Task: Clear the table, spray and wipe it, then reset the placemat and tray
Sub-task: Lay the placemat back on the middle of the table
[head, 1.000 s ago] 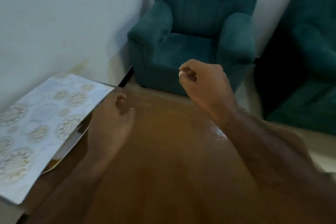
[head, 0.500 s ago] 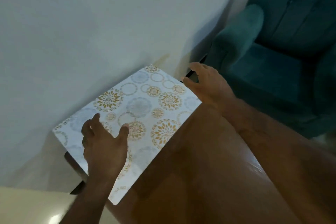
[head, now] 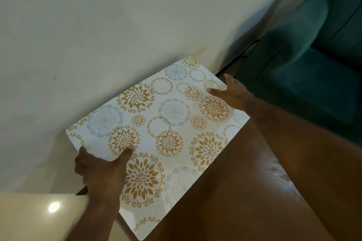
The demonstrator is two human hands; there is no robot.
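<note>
- Head view: the placemat (head: pixel 166 133) lies flat along the wall-side edge of the brown table (head: pixel 244 191), running from about 7 o'clock up to 1 o'clock in the picture, its long edge close to the wall (head: pixel 117 25).
- The left hand (head: pixel 101 174) grips the mat's near-left edge at about 8 o'clock, thumb on top of the pattern and fingers curled over the edge, so it is closed on the mat.
- The right hand (head: pixel 231 94) is at about 2 o'clock, spread fairly wide, thumb pressing the top of the mat and fingers reaching past its far corner; whether they pinch that corner I cannot tell.
- No tray, spray bottle or cloth is in view.
- Risk: the mat looks thin and bendy, so lifting with one side gripped and the other only pressed could make it sag, fold or slip loose.
- Risk: the mat's near end seems to overhang the table's corner at 6 o'clock; a careless pull towards the floor (head: pixel 29 211) could tip it off.
- Risk: the table looks glossy, so the mat may slide askew, ending crooked or nudging the green armchair (head: pixel 303 55) side.
</note>
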